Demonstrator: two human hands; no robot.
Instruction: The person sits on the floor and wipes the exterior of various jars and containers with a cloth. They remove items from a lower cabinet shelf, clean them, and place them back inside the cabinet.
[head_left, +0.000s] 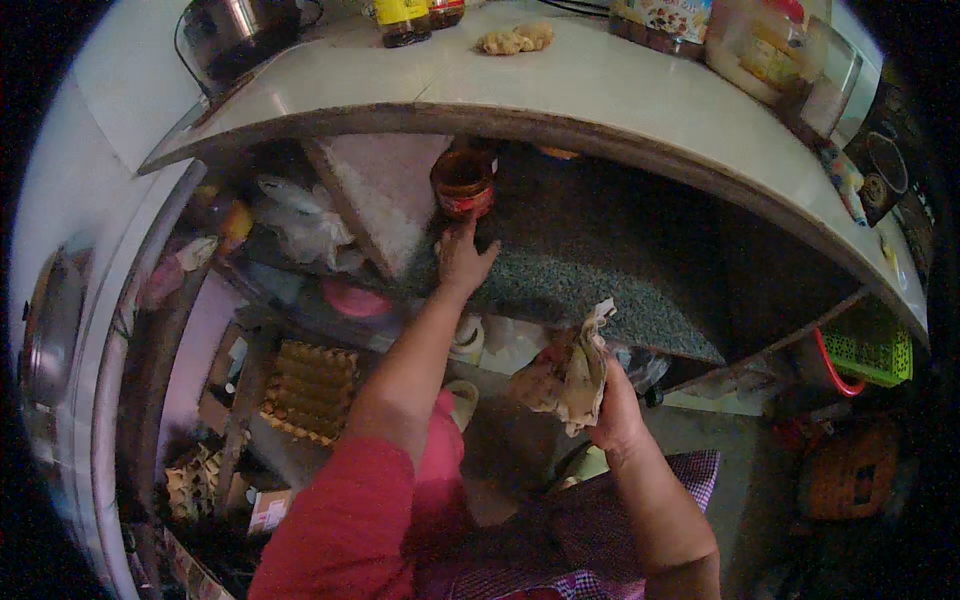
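My left hand (463, 259) reaches over a speckled stone shelf (622, 300) below the counter. Its fingers are apart, with the index finger at the lower edge of a dark jar with a red label (463, 186). Whether the fingertip touches the jar is hard to tell. The jar stands towards the back of the shelf, beside a slanted pale panel (386, 191). In my right hand (622, 405) is a crumpled, stained beige cloth (581, 375), held in front of the shelf's edge.
Overhead, the tiled counter (637, 97) juts out, bearing ginger (517, 39), bottles (401, 21) and a dark pot (244, 34). Plastic bags (304, 217) lie left of the panel. Lower down are egg trays (311, 386) and a pink bowl (355, 298); a green basket (870, 349) is at right.
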